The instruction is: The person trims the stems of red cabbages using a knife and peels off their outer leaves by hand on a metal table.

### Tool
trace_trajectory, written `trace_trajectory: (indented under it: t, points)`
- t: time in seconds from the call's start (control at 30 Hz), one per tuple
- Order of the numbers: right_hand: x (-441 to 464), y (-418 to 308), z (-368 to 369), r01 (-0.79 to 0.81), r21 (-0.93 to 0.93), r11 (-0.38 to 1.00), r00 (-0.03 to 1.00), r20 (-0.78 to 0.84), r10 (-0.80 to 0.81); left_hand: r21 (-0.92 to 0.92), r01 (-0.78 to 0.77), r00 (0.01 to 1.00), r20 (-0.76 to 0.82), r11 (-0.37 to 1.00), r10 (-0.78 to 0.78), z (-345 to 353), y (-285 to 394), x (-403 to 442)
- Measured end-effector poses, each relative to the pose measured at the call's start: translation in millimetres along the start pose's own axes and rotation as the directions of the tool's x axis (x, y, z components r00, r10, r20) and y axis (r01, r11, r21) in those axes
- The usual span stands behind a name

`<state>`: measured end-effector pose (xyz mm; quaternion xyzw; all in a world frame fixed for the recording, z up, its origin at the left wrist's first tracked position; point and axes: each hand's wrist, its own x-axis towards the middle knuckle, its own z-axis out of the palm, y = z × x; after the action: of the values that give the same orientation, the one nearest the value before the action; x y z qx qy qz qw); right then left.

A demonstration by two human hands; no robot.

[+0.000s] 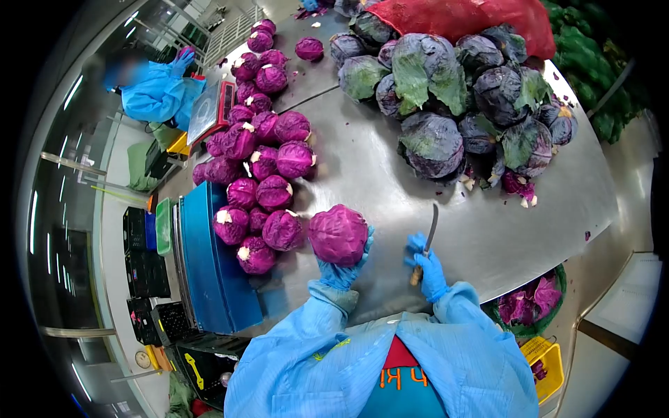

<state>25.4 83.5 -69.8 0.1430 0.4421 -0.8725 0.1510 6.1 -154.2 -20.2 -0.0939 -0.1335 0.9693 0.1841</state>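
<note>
A peeled red cabbage [337, 235] rests in my left hand [341, 276], whose blue-gloved fingers curl round its underside and right side. My right hand [432, 273], also gloved in blue, grips a knife [433, 226] by its wooden handle. The knife's curved blade points up and away from me, apart from the cabbage. Just left of my left hand lies a group of peeled red cabbages [282, 230], several with pale cut stems showing. Farther off to the right is a heap of untrimmed red cabbages [432, 145] with dull outer leaves.
A red mesh sack [474, 21] lies behind the heap on the metal table [355, 167]. Blue bins [216, 265] stand at the left edge. A red scale [224, 104] sits near a co-worker [157, 94]. At lower right are a leaf-filled container [536, 306] and a yellow crate [550, 366].
</note>
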Motion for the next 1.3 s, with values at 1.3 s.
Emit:
trace_trajectory:
  t: [1.3]
  points:
    - [-86, -77, -45, 0.078, -0.995, 0.061, 0.983, 0.066, -0.173, 0.171, 0.226, 0.973, 0.004, -0.959, 0.23, 18, -162, 69]
